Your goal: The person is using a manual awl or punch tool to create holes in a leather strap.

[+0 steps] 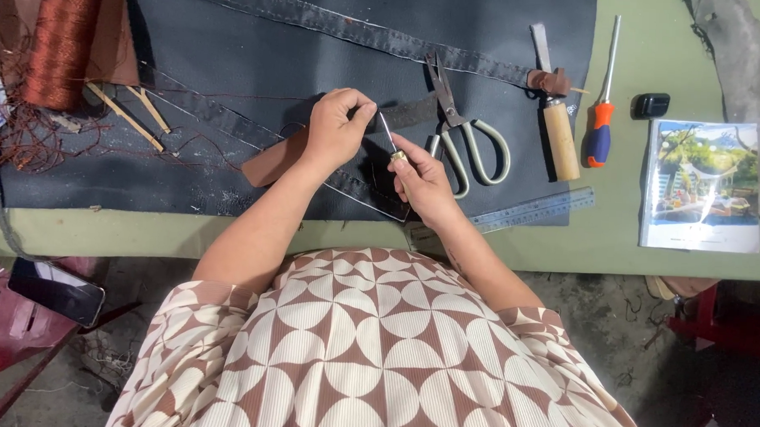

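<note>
My left hand (336, 128) pinches a dark strap piece (409, 111) on the dark mat (259, 58), with a brown leather piece (268, 161) under its wrist. My right hand (422, 180) grips a thin metal awl (388, 134) by its brass collar, tip pointing up toward the left fingers. Pale-handled scissors (463, 128) lie just right of both hands.
A wooden-handled knife (558, 127), an orange-and-blue screwdriver (602, 112), a small black object (652, 104) and a booklet (703, 184) lie to the right. A metal ruler (532, 210) lies near the table edge. A copper thread spool (62, 38) stands at the far left. A phone (55, 290) rests lower left.
</note>
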